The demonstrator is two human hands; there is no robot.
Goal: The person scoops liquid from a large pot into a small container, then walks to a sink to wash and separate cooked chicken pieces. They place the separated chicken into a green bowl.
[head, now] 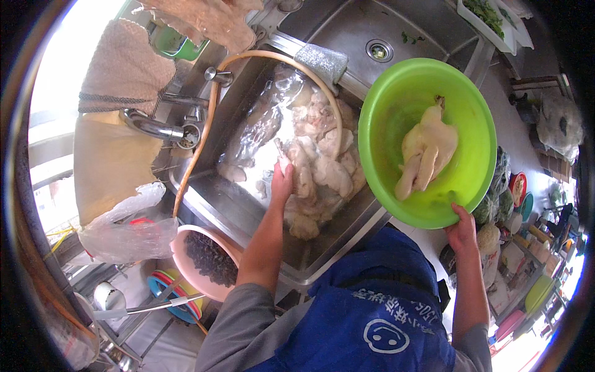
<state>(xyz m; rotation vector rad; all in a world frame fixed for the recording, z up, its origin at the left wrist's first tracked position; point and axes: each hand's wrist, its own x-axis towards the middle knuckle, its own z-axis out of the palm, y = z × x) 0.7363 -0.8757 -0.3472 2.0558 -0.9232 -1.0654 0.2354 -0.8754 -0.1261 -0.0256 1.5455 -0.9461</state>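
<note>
My left hand (282, 182) grips the leg end of a pale poultry carcass (301, 172) in the water of a steel sink. Several plucked carcasses (332, 174) lie together in that sink. My right hand (461, 230) holds the near rim of a green plastic basin (367, 135), which is tilted beside the sink's right edge. One whole plucked bird (430, 144) lies inside the basin. A tan hose (260, 53) arches over the sink, its lower end among the carcasses.
A second steel sink (346, 32) with a drain adjoins at the top. A metal faucet (153, 128) stands at the left. Below it is a pink basin (186, 232) of dark pieces. A silvery cloth (320, 60) hangs over the divider. A white tray (506, 42) of greens sits top right.
</note>
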